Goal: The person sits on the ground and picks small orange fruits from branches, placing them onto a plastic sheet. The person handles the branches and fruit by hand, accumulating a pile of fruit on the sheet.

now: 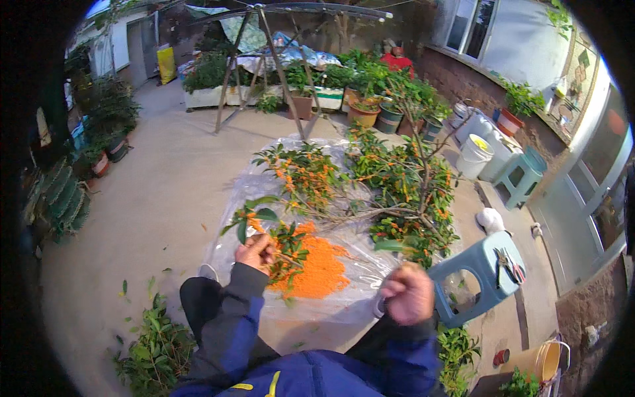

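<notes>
My left hand [255, 252] grips a twig of what looks like orange osmanthus, its green leaves [267, 214] and orange blossoms [254, 223] rising above the fingers. Blurred by motion, my right hand [409, 295] is raised with its fingers curled. A leafy sprig [392, 245] shows just above those fingertips and appears pinched in them. Between my feet, a heap of loose orange blossoms [322, 265] lies on a transparent plastic sheet [238, 198]. Cut flowering branches [307, 176] rest on the sheet beyond the heap, with a larger branch [421, 193] to the right.
On my right, a blue plastic stool [476, 268] carries pliers or pruning shears [507, 265]. Stripped leafy cuttings [156, 342] lie at lower left. Farther off stand a metal frame [278, 69], potted plants [364, 111], a white bucket [475, 155] and another stool [523, 173].
</notes>
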The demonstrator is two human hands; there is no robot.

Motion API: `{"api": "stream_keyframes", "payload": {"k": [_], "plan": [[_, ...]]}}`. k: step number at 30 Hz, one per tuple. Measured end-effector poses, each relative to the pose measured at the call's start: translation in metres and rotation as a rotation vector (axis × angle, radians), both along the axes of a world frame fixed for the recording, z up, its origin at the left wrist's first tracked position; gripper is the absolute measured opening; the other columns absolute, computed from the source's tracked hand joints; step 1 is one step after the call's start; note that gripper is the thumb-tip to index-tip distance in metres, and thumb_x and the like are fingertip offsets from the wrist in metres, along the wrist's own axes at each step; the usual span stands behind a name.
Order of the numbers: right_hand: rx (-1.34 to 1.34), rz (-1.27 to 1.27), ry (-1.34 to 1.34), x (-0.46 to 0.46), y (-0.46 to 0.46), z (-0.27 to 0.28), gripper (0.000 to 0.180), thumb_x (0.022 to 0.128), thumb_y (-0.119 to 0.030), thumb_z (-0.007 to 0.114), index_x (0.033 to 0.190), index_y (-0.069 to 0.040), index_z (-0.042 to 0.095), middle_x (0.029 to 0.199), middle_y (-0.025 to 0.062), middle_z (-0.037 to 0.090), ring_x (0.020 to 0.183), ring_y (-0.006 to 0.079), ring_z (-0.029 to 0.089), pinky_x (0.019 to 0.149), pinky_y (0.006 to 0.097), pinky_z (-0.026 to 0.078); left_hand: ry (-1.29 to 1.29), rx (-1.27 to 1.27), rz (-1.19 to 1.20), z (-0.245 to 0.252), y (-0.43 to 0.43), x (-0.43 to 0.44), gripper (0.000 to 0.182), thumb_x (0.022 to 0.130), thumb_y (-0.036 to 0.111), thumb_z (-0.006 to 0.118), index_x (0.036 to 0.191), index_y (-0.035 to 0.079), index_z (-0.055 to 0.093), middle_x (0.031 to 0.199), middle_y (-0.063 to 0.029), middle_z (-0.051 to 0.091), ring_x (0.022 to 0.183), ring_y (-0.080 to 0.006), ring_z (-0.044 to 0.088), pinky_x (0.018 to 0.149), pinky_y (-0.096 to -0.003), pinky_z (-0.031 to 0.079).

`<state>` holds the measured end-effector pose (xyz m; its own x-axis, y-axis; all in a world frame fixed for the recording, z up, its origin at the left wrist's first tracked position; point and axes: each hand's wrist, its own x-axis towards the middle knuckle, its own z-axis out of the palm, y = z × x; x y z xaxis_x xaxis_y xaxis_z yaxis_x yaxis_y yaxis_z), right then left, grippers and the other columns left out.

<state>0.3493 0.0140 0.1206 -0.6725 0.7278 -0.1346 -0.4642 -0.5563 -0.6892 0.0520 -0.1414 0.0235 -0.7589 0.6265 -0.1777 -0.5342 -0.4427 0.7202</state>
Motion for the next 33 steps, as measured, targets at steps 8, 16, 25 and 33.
{"api": "stream_keyframes", "payload": {"k": [8,16,25,33], "plan": [[0.422,-0.874,-0.597,0.2,0.124,-0.052,0.013,0.084,-0.007,0.059,0.095,-0.001,0.064,0.066,0.0041,0.056,0.052,0.0137,0.052,0.046,0.0295,0.045,0.054,-0.032,-0.111,0.04,-0.002,0.039,0.013,0.085,0.011,0.071,0.09,0.005,0.06,0.073,-0.0062,0.063,0.055,-0.0132,0.059,0.039,-0.0233,0.042],[1.17,-0.833,-1.443,0.213,0.14,-0.101,0.034,0.071,-0.005,0.064,0.103,0.005,0.067,0.091,0.0203,0.07,0.079,0.0278,0.068,0.073,0.0363,0.053,0.145,-0.169,-0.137,0.054,0.005,0.067,0.012,0.083,0.01,0.071,0.081,0.004,0.061,0.064,-0.0071,0.062,0.043,-0.0118,0.056,0.035,-0.0226,0.037],[1.328,-0.231,-0.483,-0.028,-0.031,0.046,0.032,0.074,-0.004,0.069,0.105,0.006,0.064,0.094,0.0149,0.066,0.086,0.0237,0.065,0.078,0.0316,0.051,0.499,-0.365,0.022,0.05,0.017,0.093,0.009,0.074,-0.003,0.067,0.073,0.0,0.059,0.059,-0.0047,0.058,0.044,-0.0105,0.053,0.039,-0.0254,0.038],[1.625,-0.346,-0.672,-0.076,-0.038,0.023,0.03,0.074,-0.009,0.071,0.102,0.0,0.065,0.093,0.0181,0.065,0.083,0.0366,0.064,0.071,0.0393,0.051,0.557,-0.339,-0.064,0.053,0.004,0.105,0.012,0.078,0.0,0.068,0.075,0.002,0.057,0.059,-0.0031,0.056,0.043,-0.0088,0.049,0.039,-0.0233,0.036]]}}
